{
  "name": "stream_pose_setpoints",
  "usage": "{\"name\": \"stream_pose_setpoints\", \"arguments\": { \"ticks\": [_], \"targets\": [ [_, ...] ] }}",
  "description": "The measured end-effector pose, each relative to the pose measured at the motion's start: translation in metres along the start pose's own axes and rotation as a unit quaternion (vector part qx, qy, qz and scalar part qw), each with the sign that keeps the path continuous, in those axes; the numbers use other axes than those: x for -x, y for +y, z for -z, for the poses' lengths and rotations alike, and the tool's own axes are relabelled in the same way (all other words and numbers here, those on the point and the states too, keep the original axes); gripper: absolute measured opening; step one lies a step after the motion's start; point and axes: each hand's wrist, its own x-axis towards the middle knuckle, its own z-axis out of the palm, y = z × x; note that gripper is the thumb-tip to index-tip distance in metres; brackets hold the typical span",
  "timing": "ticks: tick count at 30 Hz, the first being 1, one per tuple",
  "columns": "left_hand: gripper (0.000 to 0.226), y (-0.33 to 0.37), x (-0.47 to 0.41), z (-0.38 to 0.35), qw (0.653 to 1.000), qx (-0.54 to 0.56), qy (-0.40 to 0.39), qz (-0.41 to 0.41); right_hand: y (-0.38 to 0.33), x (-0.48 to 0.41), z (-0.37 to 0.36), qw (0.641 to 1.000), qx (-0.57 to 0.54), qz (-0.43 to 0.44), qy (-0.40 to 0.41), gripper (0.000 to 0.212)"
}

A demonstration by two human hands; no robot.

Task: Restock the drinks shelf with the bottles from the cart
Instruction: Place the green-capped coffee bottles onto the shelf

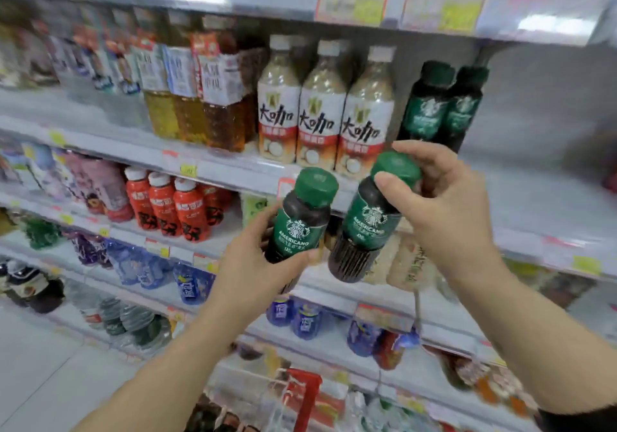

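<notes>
The left hand (253, 264) has its fingers wrapped round the middle of one green coffee bottle (302, 218); the right hand (444, 204) pinches a second coffee bottle (367, 228) by its green cap, so it hangs tilted; both are in the air in front of the shelf (534, 184). The bottles look hard, smooth and a bit heavy; a hold round the middle seems safest. Two matching bottles (444, 104) stand up there; the bare room is to their right, under the next shelf's edge.
</notes>
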Motion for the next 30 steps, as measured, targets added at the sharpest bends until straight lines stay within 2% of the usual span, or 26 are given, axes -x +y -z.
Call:
{"name": "stream_pose_setpoints", "arguments": {
  "ticks": [5,8,11,16,24,30],
  "targets": [
    [0.06,0.049,-0.03,-0.034,0.996,0.006,-0.034,-0.081,-0.021,-0.016,0.057,0.992,-0.027,0.095,0.081,0.033],
    [0.06,0.065,-0.043,-0.05,0.993,0.0,-0.038,-0.109,-0.02,-0.022,0.078,0.979,0.005,0.146,0.141,0.035],
    [0.058,0.073,-0.054,-0.064,0.992,-0.005,-0.037,-0.121,-0.005,-0.033,0.092,0.973,0.036,0.167,0.158,0.038],
    [0.058,0.08,-0.068,-0.082,0.992,0.0,-0.038,-0.122,0.024,-0.053,0.098,0.975,0.084,0.149,0.142,0.04],
    [0.053,0.079,-0.084,-0.093,0.992,-0.002,-0.055,-0.111,0.054,-0.108,0.094,0.986,0.028,0.022,0.162,0.033],
    [0.058,0.075,-0.092,-0.095,0.993,0.002,-0.05,-0.102,0.064,-0.136,0.088,0.993,0.06,0.033,0.099,0.041]
  ]
}}
